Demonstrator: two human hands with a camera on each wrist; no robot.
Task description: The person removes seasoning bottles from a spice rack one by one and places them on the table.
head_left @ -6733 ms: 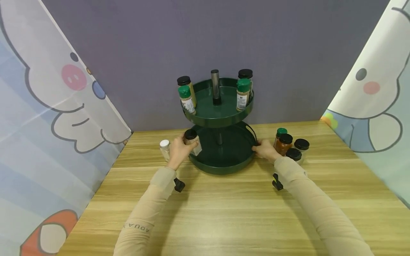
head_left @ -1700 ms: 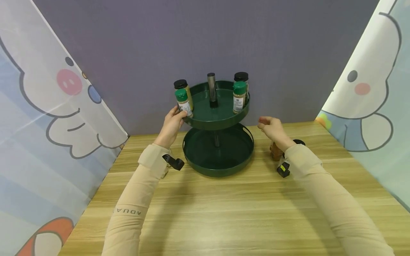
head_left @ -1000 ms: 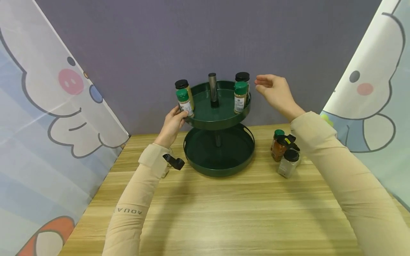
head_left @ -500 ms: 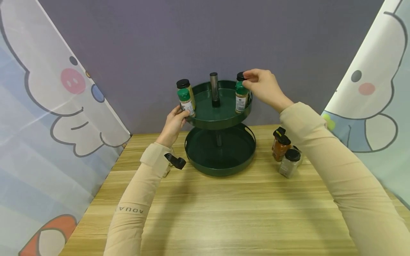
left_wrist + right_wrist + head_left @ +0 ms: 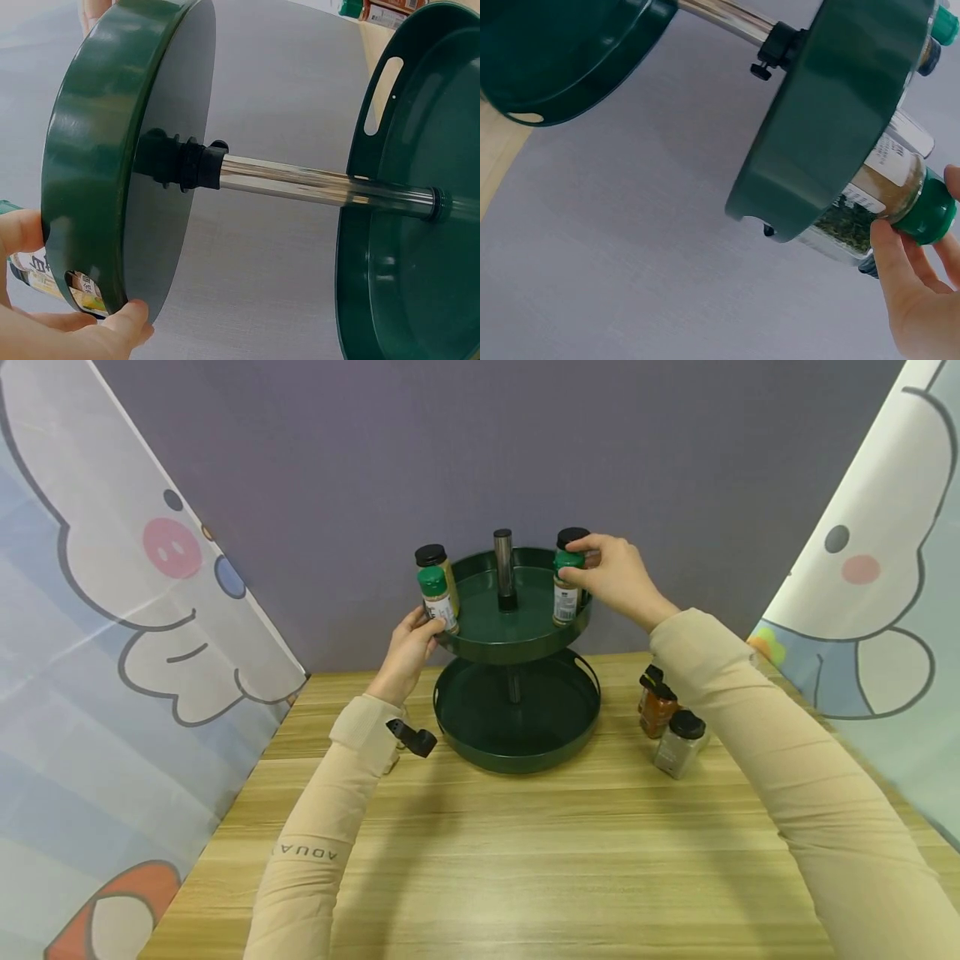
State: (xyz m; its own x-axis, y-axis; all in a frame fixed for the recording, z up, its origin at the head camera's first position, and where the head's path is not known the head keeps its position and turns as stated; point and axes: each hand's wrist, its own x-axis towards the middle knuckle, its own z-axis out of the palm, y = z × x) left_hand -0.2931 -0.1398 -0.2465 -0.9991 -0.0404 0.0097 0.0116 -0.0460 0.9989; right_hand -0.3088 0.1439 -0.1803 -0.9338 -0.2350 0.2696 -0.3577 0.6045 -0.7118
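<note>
My left hand (image 5: 407, 647) grips the left rim of the dark green upper tray (image 5: 510, 650) of a two-tier rack, thumb and fingers around the edge in the left wrist view. Close by it on that tray stand a green-capped spice jar (image 5: 435, 589) and a taller black-capped jar (image 5: 431, 556). My right hand (image 5: 618, 581) pinches the lid of another green-capped spice jar (image 5: 565, 602) at the tray's right side. In the right wrist view its brown contents and label show, beside a jar of green flakes (image 5: 847, 225). A black-capped jar (image 5: 572, 537) stands behind the pinched one.
Below, the lower tray (image 5: 517, 764) with cut-out handles rests on the wooden table (image 5: 510, 860). Right of it stand a red-brown jar (image 5: 657, 714) and a clear black-capped jar (image 5: 678, 747), partly behind my right sleeve. Left jars are mostly hidden by my left wrist.
My left hand has let go of a black-capped jar and moved up to the upper tray's rim. My right hand left the lower tray's handle, rose, and took the green-capped jar's lid.
</note>
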